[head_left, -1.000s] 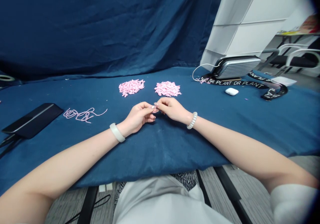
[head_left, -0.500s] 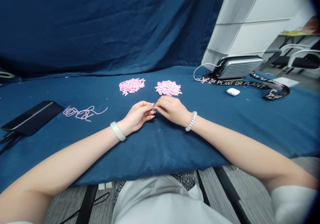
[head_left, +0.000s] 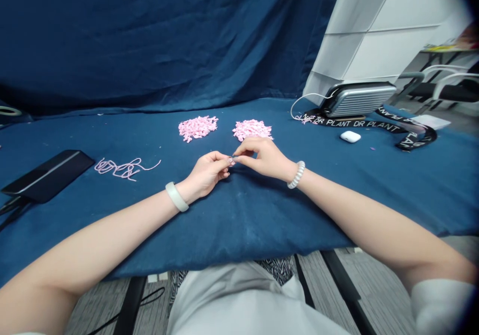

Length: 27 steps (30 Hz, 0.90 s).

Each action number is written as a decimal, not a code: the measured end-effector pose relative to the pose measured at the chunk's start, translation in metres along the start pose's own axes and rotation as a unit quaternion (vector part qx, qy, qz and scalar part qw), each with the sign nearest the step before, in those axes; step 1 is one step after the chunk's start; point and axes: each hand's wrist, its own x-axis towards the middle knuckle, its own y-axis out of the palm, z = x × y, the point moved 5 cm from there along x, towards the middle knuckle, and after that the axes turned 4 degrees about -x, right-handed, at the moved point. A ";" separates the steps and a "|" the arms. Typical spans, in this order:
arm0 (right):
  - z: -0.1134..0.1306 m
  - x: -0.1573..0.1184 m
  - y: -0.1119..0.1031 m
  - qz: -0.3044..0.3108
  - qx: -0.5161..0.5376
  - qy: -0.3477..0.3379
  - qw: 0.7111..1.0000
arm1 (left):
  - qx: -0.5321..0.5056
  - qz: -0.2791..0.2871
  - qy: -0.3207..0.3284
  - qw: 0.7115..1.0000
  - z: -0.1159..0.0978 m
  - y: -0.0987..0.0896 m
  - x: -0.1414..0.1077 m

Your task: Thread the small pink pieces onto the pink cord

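Note:
My left hand [head_left: 211, 173], with a pale bangle at the wrist, is closed in a pinch at the middle of the blue-covered table. Something tiny, partly pinkish, shows at its fingertips, too small to make out. My right hand [head_left: 262, 158], wearing a coiled pale band, meets those fingertips from the right; its thumb and index finger curve together around the same spot. What it grips is hidden. Just beyond the hands lie two heaps of small pink pieces, a left heap [head_left: 197, 128] and a right heap [head_left: 253, 129], the latter partly behind my right hand.
Tangled pink cord [head_left: 125, 168] lies left, beside a black flat device [head_left: 48, 175] with a cable. At right are a white earbud case [head_left: 351, 136], a black lettered strap [head_left: 362, 123] and a ribbed silver case [head_left: 361, 100]. A blue curtain [head_left: 157, 41] hangs behind.
My right hand has shifted slightly right, its thumb and index finger now arched more apart behind the tips. My left hand has stayed nearly in place, still pinching.

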 end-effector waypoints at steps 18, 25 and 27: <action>0.005 -0.001 0.001 0.128 -0.099 -0.076 0.984 | 0.103 0.029 -0.010 0.994 0.003 0.004 -0.003; 0.003 -0.003 0.008 0.136 -0.148 -0.092 0.975 | 0.110 0.049 -0.040 0.992 0.004 0.003 -0.004; 0.004 -0.004 0.011 0.140 -0.175 -0.097 0.970 | 0.108 0.053 -0.049 0.991 0.004 0.004 -0.004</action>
